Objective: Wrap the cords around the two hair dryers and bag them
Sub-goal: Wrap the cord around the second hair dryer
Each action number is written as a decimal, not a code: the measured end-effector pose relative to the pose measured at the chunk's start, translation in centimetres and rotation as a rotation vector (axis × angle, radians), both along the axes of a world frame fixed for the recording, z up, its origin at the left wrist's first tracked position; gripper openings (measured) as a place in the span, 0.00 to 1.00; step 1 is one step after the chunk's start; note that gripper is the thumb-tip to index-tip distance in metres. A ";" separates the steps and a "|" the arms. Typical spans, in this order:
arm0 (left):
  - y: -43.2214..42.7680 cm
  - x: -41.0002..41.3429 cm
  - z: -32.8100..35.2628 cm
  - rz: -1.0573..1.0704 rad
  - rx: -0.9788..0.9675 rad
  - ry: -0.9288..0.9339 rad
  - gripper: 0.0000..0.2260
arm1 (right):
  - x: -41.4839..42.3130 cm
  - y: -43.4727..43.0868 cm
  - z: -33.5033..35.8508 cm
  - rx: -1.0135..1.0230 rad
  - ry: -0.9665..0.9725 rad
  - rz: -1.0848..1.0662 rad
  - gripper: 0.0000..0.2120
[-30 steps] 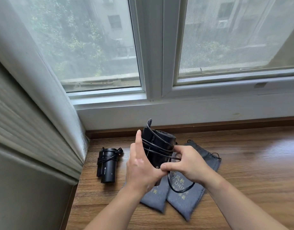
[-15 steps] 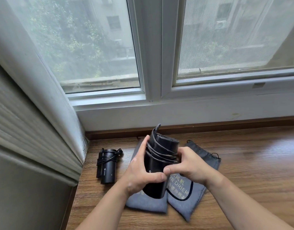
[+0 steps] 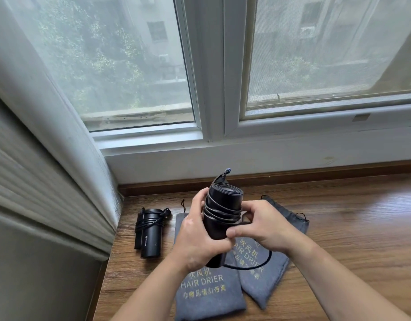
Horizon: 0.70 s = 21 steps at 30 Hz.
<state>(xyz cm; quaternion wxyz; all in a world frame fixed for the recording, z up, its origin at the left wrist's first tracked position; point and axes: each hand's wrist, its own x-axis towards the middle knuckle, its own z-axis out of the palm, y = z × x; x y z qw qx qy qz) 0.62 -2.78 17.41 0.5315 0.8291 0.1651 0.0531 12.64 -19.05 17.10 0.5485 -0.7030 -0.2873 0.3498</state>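
- Dryer (image 3: 150, 232) at far left: lay flat on the bench (image 3: 350, 228), wound cord (image 3: 151, 222) round its barrel; wrapped, not yet bagged.
- Left hand (image 3: 197, 242): clasped the barrel of the second dryer (image 3: 220, 212), held upright above the bags.
- Second dryer: bore several turns near its top, with a loose loop (image 3: 253, 266) hanging below; wrapping judged nearly finished.
- Right hand (image 3: 262, 228): pinched that cord beside the barrel.
- Left bag (image 3: 207, 295) and right bag (image 3: 269, 286): lay flat on the bench, apparently unfilled; both baggings left to do.
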 end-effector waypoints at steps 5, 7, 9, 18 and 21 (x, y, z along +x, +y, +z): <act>0.7 -0.3 -0.1 -0.025 -0.069 0.063 0.42 | 0.1 -0.1 0.3 -0.006 -0.027 0.032 0.20; 1.1 -0.5 -0.2 -0.009 -0.106 0.072 0.39 | 0.5 -0.6 0.1 -0.043 -0.034 0.022 0.21; 1.3 -0.6 -0.3 -0.023 -0.124 0.085 0.38 | 0.9 -1.0 0.1 -0.051 -0.043 0.029 0.23; 0.4 -0.5 -0.5 -0.059 -0.313 0.084 0.37 | 0.4 -0.4 -0.9 0.149 0.107 0.034 0.39; 0.5 -0.4 -0.6 -0.093 -0.310 0.071 0.38 | 0.5 -0.4 -1.7 0.189 0.191 0.038 0.35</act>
